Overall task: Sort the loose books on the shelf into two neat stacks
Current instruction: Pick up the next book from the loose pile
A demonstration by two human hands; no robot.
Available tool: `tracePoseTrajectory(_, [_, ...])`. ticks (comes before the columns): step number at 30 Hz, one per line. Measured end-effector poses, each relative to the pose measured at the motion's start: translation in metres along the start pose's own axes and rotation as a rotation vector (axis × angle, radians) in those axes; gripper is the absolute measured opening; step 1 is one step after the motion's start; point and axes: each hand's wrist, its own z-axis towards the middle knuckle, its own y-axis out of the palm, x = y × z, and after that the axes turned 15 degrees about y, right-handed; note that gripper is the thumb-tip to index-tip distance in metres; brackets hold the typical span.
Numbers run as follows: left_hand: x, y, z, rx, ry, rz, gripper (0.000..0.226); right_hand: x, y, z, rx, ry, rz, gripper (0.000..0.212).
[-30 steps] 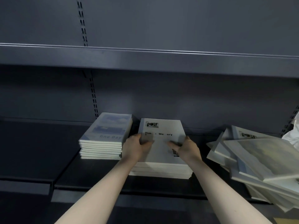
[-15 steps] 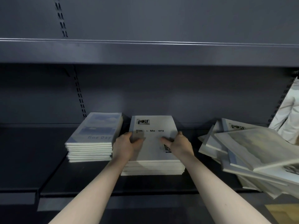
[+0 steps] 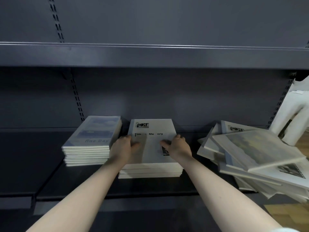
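Both hands remain on the top book of the middle stack, just as they were half a second ago. The left hand grips its left edge, thumb lying over the cover and the other fingers curled down the side. The right hand grips the right edge the same way, its thumb reaching in across the cover. Neither hand has moved along the book, and the book lies flat and square on its stack as before.

What differs is mostly the camera: the view has swung a little to the right, so everything sits slightly further left and more of the wooden floor shows at the far right.

The blue-covered stack stands just left of the middle stack on the dark shelf, apart from it and unchanged. The loose pile of books lies at the right of the shelf, still tilted and fanned out, well apart from the right hand.
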Motion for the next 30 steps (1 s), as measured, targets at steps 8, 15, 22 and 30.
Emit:
tracePoseTrajectory(8, [0.014, -0.012, -0.008, -0.092, 0.020, 0.108, 0.045, 0.004, -0.027, -0.015, 0.164, -0.188, -0.121, 0.062])
tracePoseTrajectory(15, [0.049, -0.027, -0.004, -0.090, 0.045, 0.096, 0.063, 0.025, -0.069, -0.019, 0.238, -0.223, -0.172, 0.054])
tracePoseTrajectory(22, [0.109, -0.024, -0.001, -0.125, 0.098, 0.051, 0.069, 0.072, -0.108, -0.011, 0.278, -0.142, -0.191, 0.056])
tracePoseTrajectory(30, [0.176, 0.004, 0.010, -0.170, 0.172, 0.026, 0.073, 0.139, -0.159, 0.000, 0.313, -0.013, -0.225, 0.056])
